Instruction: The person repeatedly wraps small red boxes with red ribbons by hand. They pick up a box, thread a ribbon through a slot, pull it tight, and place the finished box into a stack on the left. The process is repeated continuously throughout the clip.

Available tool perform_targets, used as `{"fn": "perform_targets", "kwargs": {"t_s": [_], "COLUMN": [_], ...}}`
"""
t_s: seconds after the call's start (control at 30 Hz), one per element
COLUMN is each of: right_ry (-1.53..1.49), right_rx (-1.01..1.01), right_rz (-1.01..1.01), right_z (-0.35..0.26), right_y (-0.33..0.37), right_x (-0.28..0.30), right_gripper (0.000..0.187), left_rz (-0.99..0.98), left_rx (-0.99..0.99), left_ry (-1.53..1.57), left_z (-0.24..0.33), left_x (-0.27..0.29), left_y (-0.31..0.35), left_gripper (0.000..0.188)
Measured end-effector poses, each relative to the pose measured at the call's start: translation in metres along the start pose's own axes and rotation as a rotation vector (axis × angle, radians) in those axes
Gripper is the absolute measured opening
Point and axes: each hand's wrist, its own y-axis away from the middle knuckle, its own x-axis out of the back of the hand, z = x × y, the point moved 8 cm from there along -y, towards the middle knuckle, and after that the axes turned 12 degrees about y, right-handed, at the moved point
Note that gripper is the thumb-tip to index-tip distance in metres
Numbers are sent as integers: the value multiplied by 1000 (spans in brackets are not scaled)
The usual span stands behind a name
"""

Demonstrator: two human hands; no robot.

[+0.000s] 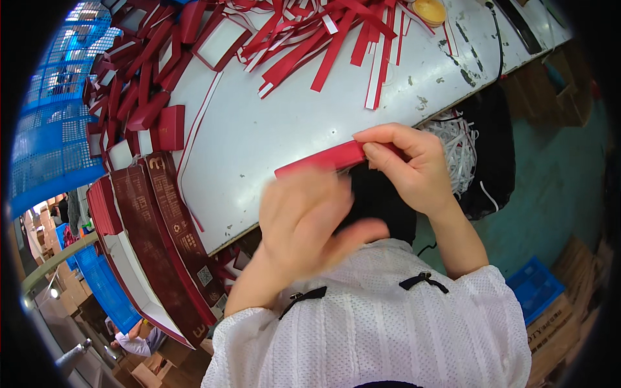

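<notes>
A narrow red box (323, 158) is held above the table's near edge, slanting up to the right. My right hand (414, 165) pinches its right end between thumb and fingers. Against the near side of the box's left part is my left hand (307, 216), smeared by motion, with its thumb stretched to the right. The blur hides whether its fingers grip the box. Red and white strips (336, 39) lie in a loose heap on the white table (259, 139) beyond my hands.
Small dark red boxes (152, 71) pile up at the far left beside a blue plastic crate (55, 136). A brown printed carton (155, 239) stands at the table's left end. White paper scraps (456, 152) fill a black bag at right. A yellow roll (429, 11) sits at the back.
</notes>
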Motion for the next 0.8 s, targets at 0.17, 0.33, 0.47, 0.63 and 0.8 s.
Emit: {"fn": "perform_targets", "kwargs": {"t_s": [0.17,0.33,0.47,0.63,0.8], "right_ry": [-44,185,129,64,37], "right_rx": [-85,-65,-99,-38,-65], "right_rz": [-50,-46,-10,-41,-60], "right_z": [-2,-32,-26,-6,7], "right_y": [4,7,-1,-9,-16], "right_x": [-5,22,47,25,11], "right_gripper": [14,13,12,13,13], "left_rz": [-315,-151,9,93,149], "left_rx": [176,17,-37,-61,-46], "left_ry": [-335,-274,-198,-137,-56], "left_z": [-42,-46,-55,-57,-61], "left_x": [-34,-14,8,15,21], "left_y": [-10,0,19,28,33], "left_gripper": [32,24,26,23,22]}}
